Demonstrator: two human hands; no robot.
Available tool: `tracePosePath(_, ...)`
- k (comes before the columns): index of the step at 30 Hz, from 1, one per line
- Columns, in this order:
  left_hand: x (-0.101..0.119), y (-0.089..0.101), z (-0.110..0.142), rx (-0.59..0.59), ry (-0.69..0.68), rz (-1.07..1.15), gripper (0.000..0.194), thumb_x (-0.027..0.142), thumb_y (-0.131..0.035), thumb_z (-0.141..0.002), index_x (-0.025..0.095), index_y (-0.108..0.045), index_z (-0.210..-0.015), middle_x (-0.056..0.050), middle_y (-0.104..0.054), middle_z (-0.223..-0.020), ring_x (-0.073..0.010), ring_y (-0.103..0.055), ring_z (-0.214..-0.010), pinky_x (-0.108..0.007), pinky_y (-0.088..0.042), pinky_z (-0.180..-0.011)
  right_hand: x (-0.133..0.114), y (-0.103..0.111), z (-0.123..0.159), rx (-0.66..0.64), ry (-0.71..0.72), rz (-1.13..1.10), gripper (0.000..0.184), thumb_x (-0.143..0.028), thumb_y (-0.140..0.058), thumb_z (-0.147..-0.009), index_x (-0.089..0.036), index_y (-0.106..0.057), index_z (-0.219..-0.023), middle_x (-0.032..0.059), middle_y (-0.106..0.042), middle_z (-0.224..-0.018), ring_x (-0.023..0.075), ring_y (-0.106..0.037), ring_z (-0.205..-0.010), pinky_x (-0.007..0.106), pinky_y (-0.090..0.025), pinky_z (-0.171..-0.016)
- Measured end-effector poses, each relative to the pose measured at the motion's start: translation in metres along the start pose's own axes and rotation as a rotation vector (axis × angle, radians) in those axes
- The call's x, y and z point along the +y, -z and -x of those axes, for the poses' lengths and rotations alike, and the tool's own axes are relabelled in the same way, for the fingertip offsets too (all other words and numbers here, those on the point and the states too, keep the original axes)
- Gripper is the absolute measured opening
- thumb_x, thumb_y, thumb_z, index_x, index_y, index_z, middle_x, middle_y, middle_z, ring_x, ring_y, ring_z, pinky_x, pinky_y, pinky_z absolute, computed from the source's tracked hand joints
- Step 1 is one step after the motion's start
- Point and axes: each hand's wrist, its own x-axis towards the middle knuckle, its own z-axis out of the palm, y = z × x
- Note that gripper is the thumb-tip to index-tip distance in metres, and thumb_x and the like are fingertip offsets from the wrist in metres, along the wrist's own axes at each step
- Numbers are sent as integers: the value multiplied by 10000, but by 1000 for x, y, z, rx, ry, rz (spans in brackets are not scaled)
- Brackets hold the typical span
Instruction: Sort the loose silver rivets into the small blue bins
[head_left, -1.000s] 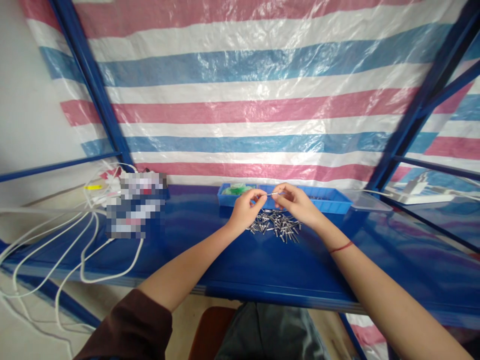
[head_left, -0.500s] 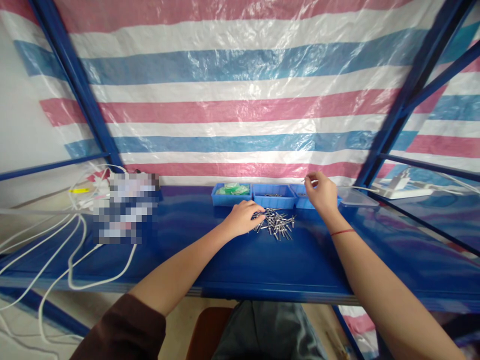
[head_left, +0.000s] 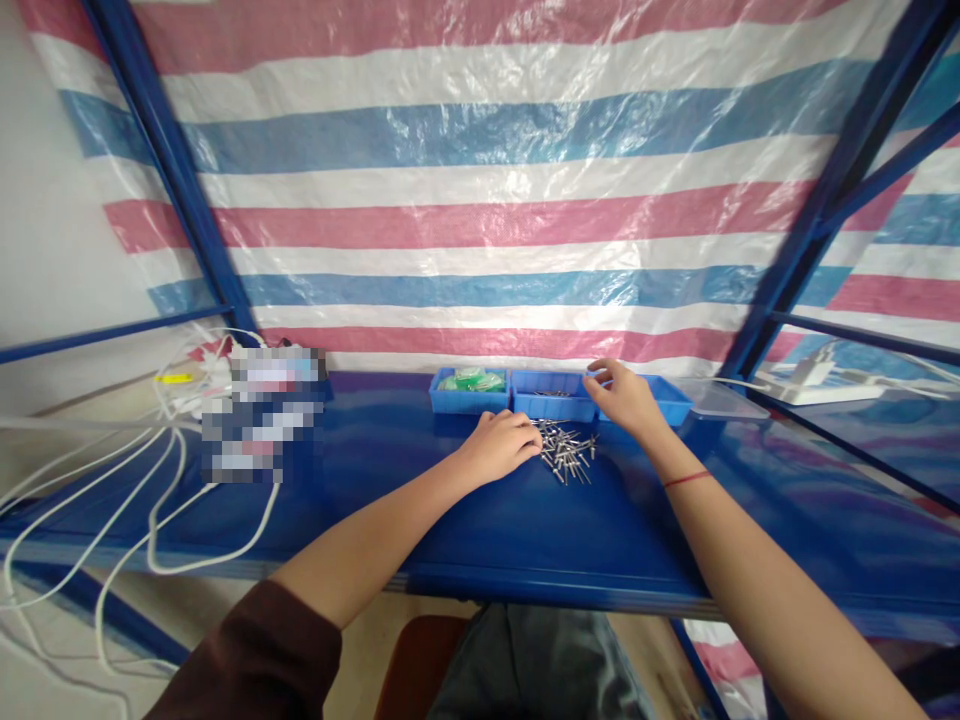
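Observation:
A loose pile of silver rivets [head_left: 568, 452] with thin pins lies on the blue table, in front of a row of blue bins. At the pile's left edge is my left hand [head_left: 501, 446], its fingers bent and drawn together; the fingertips touch the rivets, and what they grip is hidden. My right hand [head_left: 621, 396] hovers over where the middle bin [head_left: 551, 408] and the right bin [head_left: 670, 410] meet. Its fingers are apart and I see nothing in them. A few rivets show inside the middle bin.
The left bin [head_left: 469, 402] holds green-and-clear plastic packets. Beside the right bin lies a clear plastic lid or tray [head_left: 726, 400]. White cables [head_left: 176, 500] loop over the table's left side near a blurred-out object [head_left: 262, 420]. Blue frame posts [head_left: 814, 225] stand at both sides.
My right hand has come left and slightly down from above the right bin, and the thin piece in its fingertips no longer shows. My left hand's fingers have closed down onto the pile.

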Motion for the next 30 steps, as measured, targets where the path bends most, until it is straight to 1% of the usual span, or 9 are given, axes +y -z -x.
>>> tracePosePath(3,0,-1,0,6,0,-20,205,333,-457,-897,249,-643,-924,-22,-617,-992,-196,-524,-954,-334,-327,-816,-7,-3,4,-144,95,20,225,-323,-494,-784,-179,-653,-851,84,-691,-798,212,-625,-714,306,-442,-664)
tracePosePath(5,0,0,0,-7,3,-12,201,330,-467,-892,264,-638,-974,-22,-615,-1028,-199,-523,-967,-333,-329,-813,-10,-4,5,-204,150,28,231,-327,-489,-794,-181,-668,-791,83,-696,-792,216,-627,-722,306,-441,-660)
tracePosePath(10,-1,1,0,-35,3,-5,172,338,-499,-874,250,-641,-917,-19,-616,-1007,-200,-527,-961,-340,-333,-817,-13,-6,8,-271,196,41,241,-320,-491,-801,-180,-685,-772,76,-696,-784,216,-627,-717,312,-441,-663)
tracePosePath(15,1,-1,0,13,-12,-15,160,333,-502,-868,218,-614,-861,-24,-616,-960,-200,-541,-939,-343,-357,-820,-15,-6,8,-319,220,23,248,-314,-481,-796,-180,-687,-764,68,-693,-782,208,-620,-707,322,-442,-661)
tracePosePath(18,0,0,-2,98,39,59,165,305,-476,-875,206,-608,-865,-31,-630,-937,-184,-564,-888,-321,-391,-805,-21,-4,11,-426,250,-153,206,-233,-498,-747,-180,-693,-787,49,-696,-800,181,-617,-704,308,-463,-665)
tracePosePath(20,-2,1,-3,151,75,150,163,278,-464,-872,198,-607,-876,-28,-642,-897,-168,-580,-830,-293,-417,-767,-27,-3,14,-533,280,-317,241,-173,-494,-710,-178,-694,-845,38,-695,-824,156,-614,-698,292,-478,-660)
tracePosePath(23,-5,0,-5,183,94,281,148,257,-476,-853,192,-609,-855,-15,-652,-832,-152,-594,-763,-267,-439,-725,-37,-3,18,-637,325,-465,255,-165,-512,-702,-180,-692,-881,32,-694,-833,136,-610,-696,285,-486,-657)
tracePosePath(26,-8,-2,-5,206,121,350,129,251,-497,-835,187,-608,-821,-12,-659,-794,-154,-603,-741,-269,-450,-718,-44,-5,21,-641,332,-511,197,-254,-568,-728,-182,-699,-856,42,-699,-841,147,-619,-737,301,-488,-688)
tracePosePath(30,-8,-3,-6,238,143,396,148,266,-489,-840,182,-605,-805,-13,-662,-795,-156,-614,-758,-268,-455,-724,-45,-9,23,-559,322,-507,213,-333,-587,-746,-172,-702,-825,46,-700,-820,157,-614,-726,310,-483,-688)
